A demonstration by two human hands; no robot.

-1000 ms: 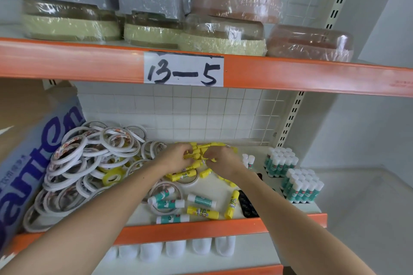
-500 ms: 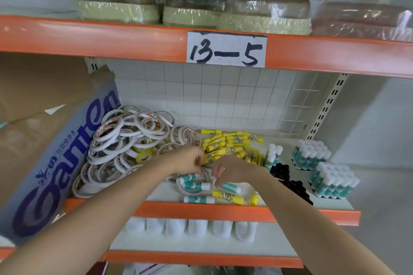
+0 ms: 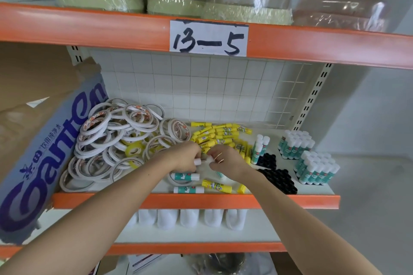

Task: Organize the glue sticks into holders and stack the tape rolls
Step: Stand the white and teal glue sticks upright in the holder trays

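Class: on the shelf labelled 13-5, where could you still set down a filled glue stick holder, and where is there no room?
Bare shelf shows behind the black holders, between the yellow glue sticks and the filled holders. A smaller patch lies between those two filled groups. The left half is crowded with tape rolls; loose sticks litter the front centre.

Handwritten "13-5" on white label [image 3: 209, 38] on orange shelf beam [image 3: 89, 27]; "Ganten" on cardboard box [image 3: 51, 152].

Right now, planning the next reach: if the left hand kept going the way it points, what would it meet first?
Probably the right hand, then the yellow glue sticks; depth is unclear.
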